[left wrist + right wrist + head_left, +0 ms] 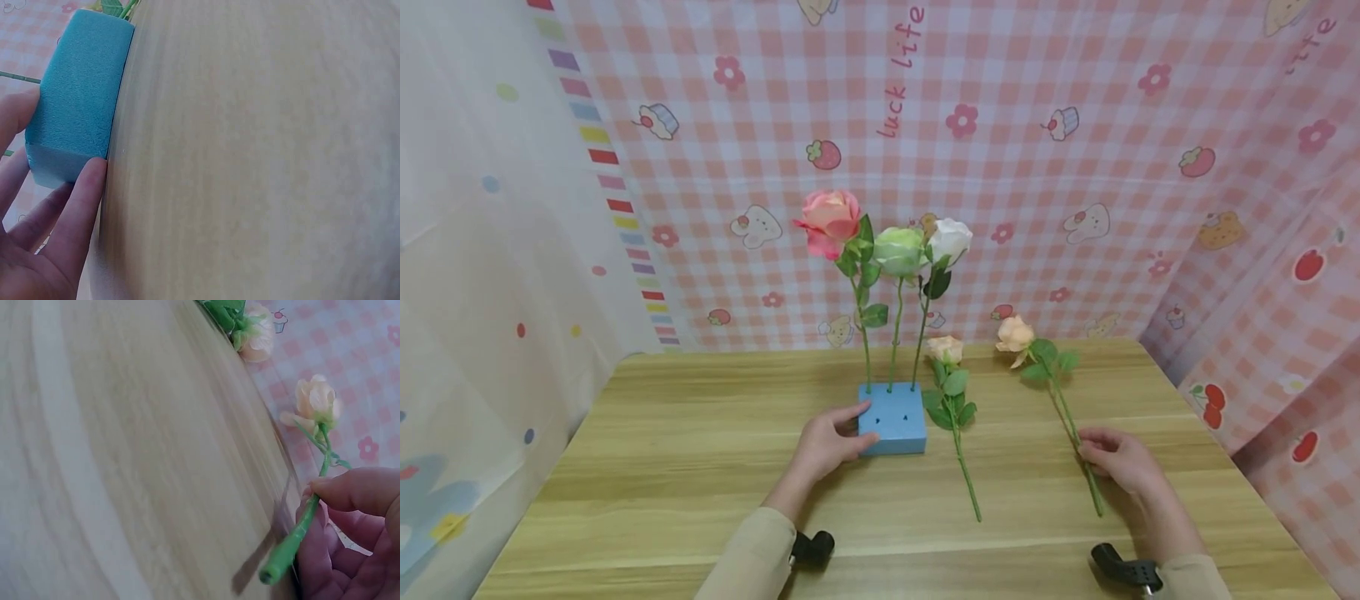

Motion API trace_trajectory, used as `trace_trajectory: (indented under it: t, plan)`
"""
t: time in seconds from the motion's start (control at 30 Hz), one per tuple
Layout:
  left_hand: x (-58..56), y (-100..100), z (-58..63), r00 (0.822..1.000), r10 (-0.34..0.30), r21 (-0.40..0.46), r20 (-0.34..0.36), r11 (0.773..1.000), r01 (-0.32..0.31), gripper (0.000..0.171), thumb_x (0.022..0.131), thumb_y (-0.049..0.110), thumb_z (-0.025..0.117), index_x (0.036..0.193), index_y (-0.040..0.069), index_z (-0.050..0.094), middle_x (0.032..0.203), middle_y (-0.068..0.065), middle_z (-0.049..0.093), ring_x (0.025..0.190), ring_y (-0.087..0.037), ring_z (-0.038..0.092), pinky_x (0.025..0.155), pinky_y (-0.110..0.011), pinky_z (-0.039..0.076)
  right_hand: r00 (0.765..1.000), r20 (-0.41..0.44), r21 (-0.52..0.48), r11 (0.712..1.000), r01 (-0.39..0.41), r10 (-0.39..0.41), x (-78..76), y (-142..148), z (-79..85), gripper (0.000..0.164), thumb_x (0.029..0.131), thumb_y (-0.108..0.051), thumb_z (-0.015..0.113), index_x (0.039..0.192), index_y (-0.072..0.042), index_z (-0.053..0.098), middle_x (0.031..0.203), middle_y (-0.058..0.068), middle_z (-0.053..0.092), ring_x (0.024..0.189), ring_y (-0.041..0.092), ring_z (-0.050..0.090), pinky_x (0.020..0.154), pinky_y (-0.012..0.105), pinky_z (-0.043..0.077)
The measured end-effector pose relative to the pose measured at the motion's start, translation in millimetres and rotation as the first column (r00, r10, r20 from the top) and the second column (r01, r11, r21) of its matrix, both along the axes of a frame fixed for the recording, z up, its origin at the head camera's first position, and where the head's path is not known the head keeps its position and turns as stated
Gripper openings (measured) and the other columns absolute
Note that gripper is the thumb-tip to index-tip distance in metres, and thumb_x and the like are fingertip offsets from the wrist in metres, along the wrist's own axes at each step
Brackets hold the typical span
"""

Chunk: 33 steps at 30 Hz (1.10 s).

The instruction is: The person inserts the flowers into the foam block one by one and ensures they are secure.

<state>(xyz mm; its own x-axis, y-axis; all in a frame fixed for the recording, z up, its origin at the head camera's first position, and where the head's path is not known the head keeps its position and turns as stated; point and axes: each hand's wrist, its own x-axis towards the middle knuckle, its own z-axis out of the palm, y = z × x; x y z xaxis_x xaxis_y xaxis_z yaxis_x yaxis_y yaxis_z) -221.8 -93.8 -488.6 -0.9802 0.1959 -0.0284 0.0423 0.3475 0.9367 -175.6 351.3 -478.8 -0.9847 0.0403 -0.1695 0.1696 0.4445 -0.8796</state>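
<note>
Beige sleeves (748,552) come nearest, one to either side of the block (891,442). At the block's left end, the left hand (827,444) grips it between thumb and fingers, probably steadying it under the tall pink rose (829,223), green rose (900,252) and white rose (951,240) standing in its far holes. Just right of the block lies a loose rose (956,383). Farther right of the block, the right hand (1120,460) pinches another peach rose (1042,352) low on its stem, likely keeping bloom and leaves free.
</note>
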Motion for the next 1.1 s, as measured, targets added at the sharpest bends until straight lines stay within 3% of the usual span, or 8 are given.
trace_trajectory:
  t: [0.5,0.87,1.1]
  plan:
    - [0.5,1,2.3,1.000,0.003,0.001,-0.005,1.000,-0.003,0.057,0.083,0.025,0.083,0.135,0.018,0.064,0.129,-0.020,0.057,0.089,-0.019,0.065,0.066,-0.029,0.059,0.988,-0.145,-0.139,0.990,0.027,-0.048,-8.9,-28,0.2,0.042,0.094,0.002,0.063,0.128,0.019,0.043,0.098,0.006,0.063,0.081,0.002,0.060,0.070,0.024,0.058]
    - [0.2,1,2.3,1.000,0.004,0.002,-0.002,1.000,-0.004,0.057,0.083,0.023,0.083,0.135,0.017,0.063,0.127,-0.020,0.057,0.094,-0.022,0.064,0.066,-0.030,0.060,0.950,-0.309,-0.129,0.992,0.000,-0.040,-13.5,-53,17.1,0.032,0.092,0.008,0.065,0.119,0.015,0.049,0.098,0.016,0.062,0.081,0.003,0.058,0.068,0.023,0.057]
    - [0.1,1,2.2,1.000,0.001,0.009,-0.006,1.000,0.000,0.057,0.083,0.023,0.083,0.136,0.017,0.063,0.128,-0.020,0.057,0.095,-0.023,0.064,0.066,-0.030,0.060,0.922,-0.385,-0.159,0.987,-0.029,-0.035,-15.4,-68,25.6,0.028,0.090,0.011,0.064,0.114,0.015,0.050,0.094,0.009,0.061,0.082,0.003,0.058,0.071,0.021,0.058]
